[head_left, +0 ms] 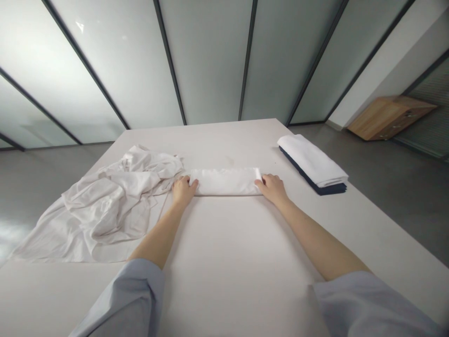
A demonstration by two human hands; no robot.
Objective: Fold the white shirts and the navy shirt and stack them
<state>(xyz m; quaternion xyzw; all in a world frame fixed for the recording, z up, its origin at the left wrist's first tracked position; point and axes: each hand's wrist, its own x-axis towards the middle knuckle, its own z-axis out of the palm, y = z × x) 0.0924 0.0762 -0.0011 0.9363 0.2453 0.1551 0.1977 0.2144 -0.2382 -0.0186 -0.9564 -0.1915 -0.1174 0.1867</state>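
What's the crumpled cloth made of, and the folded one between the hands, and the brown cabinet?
The crumpled cloth looks like thin fabric, maybe satiny: loose folds, faint sheen. The folded cloth seems smooth fabric too, its far edge slightly wavy. The cabinet looks like wood or wood-look board, smooth: brown grain shows.

Cloth heap [119,199] left, strip [226,182] centre, stack [312,161] right; table [238,262] beneath (all three)

Left grip [183,189] and right grip [273,187] hold folded cloth [227,182] at both ends.

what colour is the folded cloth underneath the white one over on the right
The lower cloth is dark navy blue, seen best in the head view.
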